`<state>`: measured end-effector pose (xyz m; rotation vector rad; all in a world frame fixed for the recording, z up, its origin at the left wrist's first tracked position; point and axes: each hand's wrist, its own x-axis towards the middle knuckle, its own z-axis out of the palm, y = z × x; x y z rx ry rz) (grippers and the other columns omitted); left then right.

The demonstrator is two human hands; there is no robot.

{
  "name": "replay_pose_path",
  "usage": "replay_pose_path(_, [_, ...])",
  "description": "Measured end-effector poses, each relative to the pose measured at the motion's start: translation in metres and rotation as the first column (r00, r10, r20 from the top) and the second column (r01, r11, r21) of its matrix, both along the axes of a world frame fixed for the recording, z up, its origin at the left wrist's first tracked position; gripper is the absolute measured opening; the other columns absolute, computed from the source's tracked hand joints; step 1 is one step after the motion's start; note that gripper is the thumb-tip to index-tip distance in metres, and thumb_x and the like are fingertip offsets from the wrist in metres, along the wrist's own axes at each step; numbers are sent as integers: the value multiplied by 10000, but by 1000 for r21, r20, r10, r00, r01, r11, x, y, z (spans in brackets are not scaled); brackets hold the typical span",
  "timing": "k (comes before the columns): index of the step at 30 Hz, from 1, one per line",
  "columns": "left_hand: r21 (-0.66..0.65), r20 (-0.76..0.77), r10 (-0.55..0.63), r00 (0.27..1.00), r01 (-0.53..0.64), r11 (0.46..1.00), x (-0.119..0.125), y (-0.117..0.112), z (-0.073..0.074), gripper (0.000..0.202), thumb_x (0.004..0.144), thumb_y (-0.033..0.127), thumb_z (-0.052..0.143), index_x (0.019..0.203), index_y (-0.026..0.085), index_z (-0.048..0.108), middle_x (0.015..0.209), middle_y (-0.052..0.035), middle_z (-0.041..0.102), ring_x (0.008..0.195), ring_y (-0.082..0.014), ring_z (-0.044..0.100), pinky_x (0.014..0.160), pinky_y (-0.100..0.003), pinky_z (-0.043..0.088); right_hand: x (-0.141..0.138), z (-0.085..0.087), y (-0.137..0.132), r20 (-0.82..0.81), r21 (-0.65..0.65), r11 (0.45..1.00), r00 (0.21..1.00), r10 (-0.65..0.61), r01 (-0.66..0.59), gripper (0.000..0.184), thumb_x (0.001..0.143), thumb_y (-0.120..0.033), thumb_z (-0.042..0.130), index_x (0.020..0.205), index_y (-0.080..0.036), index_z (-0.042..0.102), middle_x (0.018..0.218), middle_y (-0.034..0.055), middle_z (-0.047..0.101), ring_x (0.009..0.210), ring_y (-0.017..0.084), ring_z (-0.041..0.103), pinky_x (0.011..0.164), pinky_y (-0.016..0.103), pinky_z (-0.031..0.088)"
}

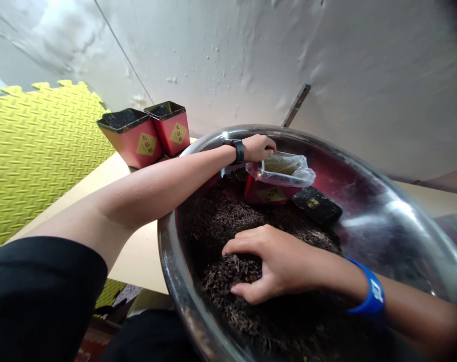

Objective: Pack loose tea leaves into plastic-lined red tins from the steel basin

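A large metal basin (pixel 168 271) holds a heap of dark, twisted dried tea leaves (pixel 228 211). My left hand (pixel 256 147), with a black watch at the wrist, grips the rim of a red tea tin (pixel 251 188) standing in the basin. Clear plastic liner (pixel 307 175) folds out over that tin's mouth. Lower down, my right hand (pixel 270 264), wearing a blue wristband, curls its fingers and thumb around a clump of leaves; some fingers are hidden. A black lid (pixel 319 205) with a gold mark lies on the leaves right of the tin.
Two more red tins, a left one (pixel 138 146) and a right one (pixel 175 131), stand with open tops on a pale tabletop (pixel 140 251). Yellow foam matting (pixel 40 161) leans at the left. Behind the basin are a white wall (pixel 228 65) and a narrow metal strip (pixel 297 105).
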<state>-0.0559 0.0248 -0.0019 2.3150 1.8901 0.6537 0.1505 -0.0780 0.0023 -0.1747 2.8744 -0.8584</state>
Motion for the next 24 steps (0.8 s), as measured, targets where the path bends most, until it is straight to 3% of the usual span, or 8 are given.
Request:
replay_pose_path(9, [10,23,-1,1000,1,1000,2,-3,2,285,809,240,422,1001,135,605,942,-30,643,764,-108,472,742,-221,371,8,23,2,-94,-151,987,993,-69,55,396,659,-374,624,1005,-184,598,890,17,642,787,139,579,745,222,414])
replay_pose_path(15, [18,49,-115,992,114,993,8,-8,8,307,783,318,441,889,126,656,802,-36,642,700,-109,508,675,-224,372,19,44,-4,-164,-255,966,982,-94,49,379,630,-361,653,975,-212,605,868,-10,640,783,130,591,752,203,434])
replay_pose_path(20, [-92,123,-169,978,181,979,17,-14,16,315,756,317,463,941,152,657,843,-28,637,758,-132,545,701,-235,389,21,67,4,-169,-396,915,986,5,-72,316,675,-350,615,973,-244,611,905,-25,642,818,118,603,748,166,451])
replay_pose_path(24, [-144,192,-214,958,243,959,25,-17,20,333,734,291,496,1000,156,644,893,-33,636,801,-149,556,725,-247,399,17,69,7,-120,-464,880,991,52,-102,269,716,-378,561,966,-291,609,779,-73,648,729,89,612,652,138,470])
